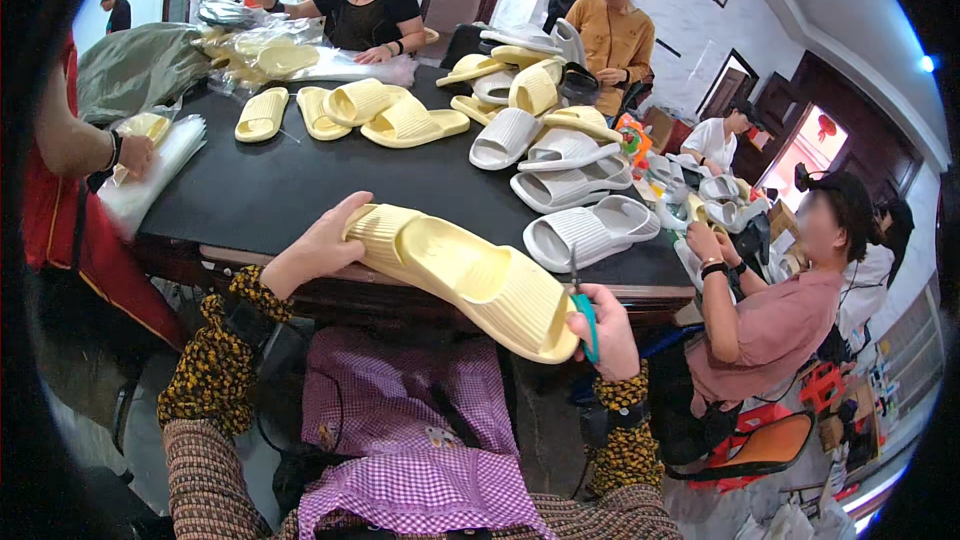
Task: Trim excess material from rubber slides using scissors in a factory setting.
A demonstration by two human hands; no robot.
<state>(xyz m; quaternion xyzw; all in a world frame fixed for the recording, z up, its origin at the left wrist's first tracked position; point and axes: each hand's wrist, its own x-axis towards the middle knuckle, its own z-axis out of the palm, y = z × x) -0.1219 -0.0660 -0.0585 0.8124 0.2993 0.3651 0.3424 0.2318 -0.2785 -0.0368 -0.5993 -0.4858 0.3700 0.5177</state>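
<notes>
A pair of pale yellow ribbed slide slippers (460, 270), seemingly nested together, is stretched between my two hands over the near table edge. My left hand (318, 252) grips their left end, thumb on top. At the right end, my right hand (610, 328) holds scissors (588, 325) with teal handles, their dark blades pointing up, and its thumb lies against the slipper. Whether the blades are spread is hard to see. Just beyond my right hand lies a grey slipper (590, 232) on the black table (300, 180).
More yellow slippers (415, 123) lie along the far side, with grey slippers (565, 155) piled to the right. Clear plastic bags (165, 165) sit at the left beside a person in red. Other people work around the table, and a person in pink (770, 330) sits close at right.
</notes>
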